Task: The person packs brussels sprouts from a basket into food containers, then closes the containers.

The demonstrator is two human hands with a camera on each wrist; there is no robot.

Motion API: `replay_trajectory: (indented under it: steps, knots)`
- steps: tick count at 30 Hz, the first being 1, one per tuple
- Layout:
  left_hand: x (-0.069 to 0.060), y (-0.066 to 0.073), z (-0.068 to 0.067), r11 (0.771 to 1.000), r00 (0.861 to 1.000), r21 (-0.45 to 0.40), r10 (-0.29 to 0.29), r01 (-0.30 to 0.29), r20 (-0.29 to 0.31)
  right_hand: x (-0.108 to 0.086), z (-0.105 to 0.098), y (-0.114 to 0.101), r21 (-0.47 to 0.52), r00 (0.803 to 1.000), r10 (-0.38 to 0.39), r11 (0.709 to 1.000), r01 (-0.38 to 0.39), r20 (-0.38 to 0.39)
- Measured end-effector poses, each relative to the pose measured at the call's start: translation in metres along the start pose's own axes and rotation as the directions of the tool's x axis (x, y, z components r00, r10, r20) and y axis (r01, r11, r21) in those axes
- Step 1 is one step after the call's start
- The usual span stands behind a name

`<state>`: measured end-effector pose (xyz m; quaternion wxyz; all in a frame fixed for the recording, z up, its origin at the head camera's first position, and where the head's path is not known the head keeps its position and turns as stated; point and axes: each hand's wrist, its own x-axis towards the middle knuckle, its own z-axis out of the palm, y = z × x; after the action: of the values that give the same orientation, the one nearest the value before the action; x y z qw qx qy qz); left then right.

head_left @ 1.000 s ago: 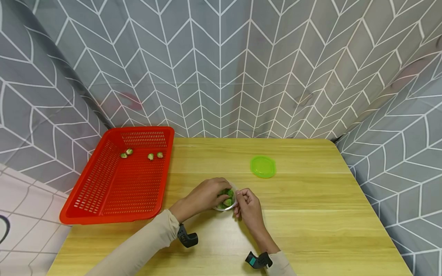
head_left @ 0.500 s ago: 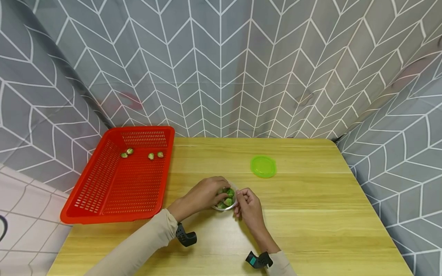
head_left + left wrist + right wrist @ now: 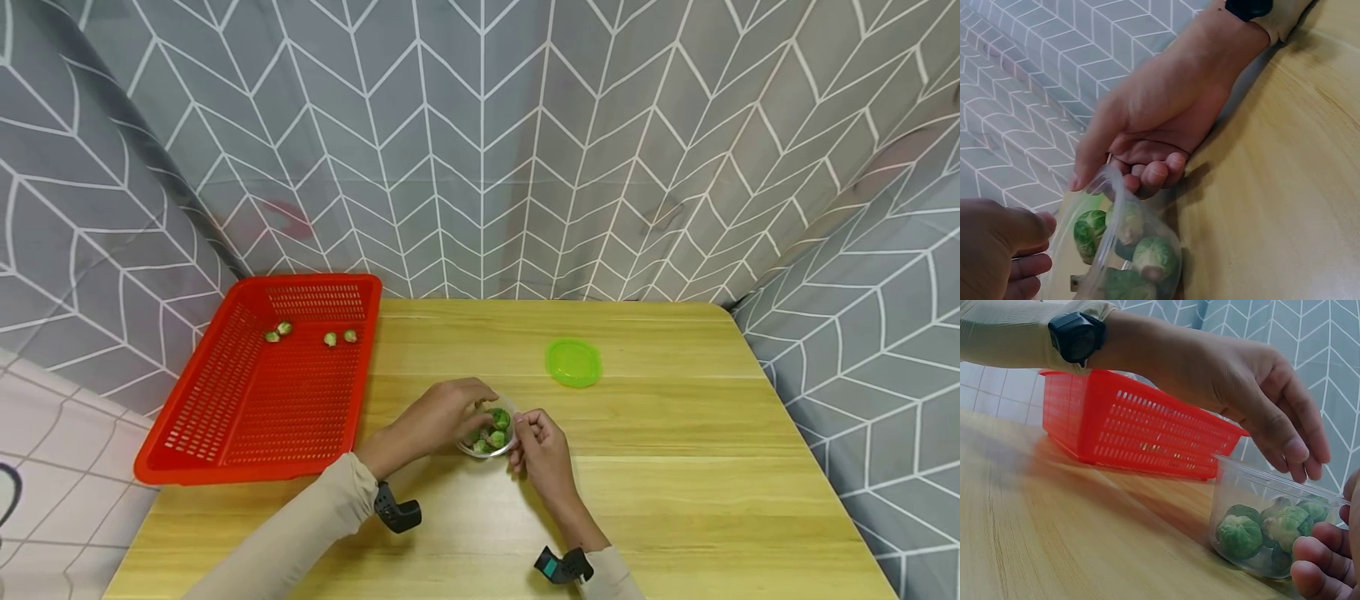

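My left hand (image 3: 448,412) above the tub (image 3: 1230,485), fingers apart, my right hand (image 3: 546,450) pinching its rim, sprouts (image 3: 498,438) inside, tub midway between side edges of tabletop (image 3: 675,467), red basket (image 3: 300,400) at back left corner

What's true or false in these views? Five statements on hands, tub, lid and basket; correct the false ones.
1. The right hand pinches the rim of the clear plastic tub. True.
2. The green lid is on the tub. False: it lies apart on the wooden table.
3. Four Brussels sprouts lie in the red plastic basket. True.
4. The left hand grips the basket. False: its fingers are over the tub.
5. The tub contains Brussels sprouts. True.
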<state>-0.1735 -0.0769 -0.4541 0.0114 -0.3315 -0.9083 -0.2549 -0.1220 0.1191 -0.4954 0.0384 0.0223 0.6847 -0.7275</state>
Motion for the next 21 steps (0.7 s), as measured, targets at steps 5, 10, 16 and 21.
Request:
replay_trajectory:
  steps: [5,10,16,21]
  knots:
    - [-0.002,-0.003,-0.007,0.999,0.999,-0.040,0.002,-0.004,-0.044,0.000,-0.001,-0.001,-0.014,1.000,-0.006,1.000,0.006,0.005]
    - [-0.004,-0.010,-0.014,0.999,0.997,-0.042,-0.015,0.012,-0.075,-0.001,-0.002,-0.003,-0.030,1.000,-0.001,1.000,0.001,0.001]
    - [-0.009,-0.017,-0.026,1.000,0.992,-0.006,-0.027,0.026,-0.122,0.004,-0.003,0.006,-0.043,1.000,0.014,0.999,-0.013,0.010]
    - [-0.014,-0.022,-0.037,1.000,0.987,0.009,-0.028,0.030,-0.157,0.010,-0.005,0.024,-0.023,1.000,0.021,1.000,-0.021,-0.004]
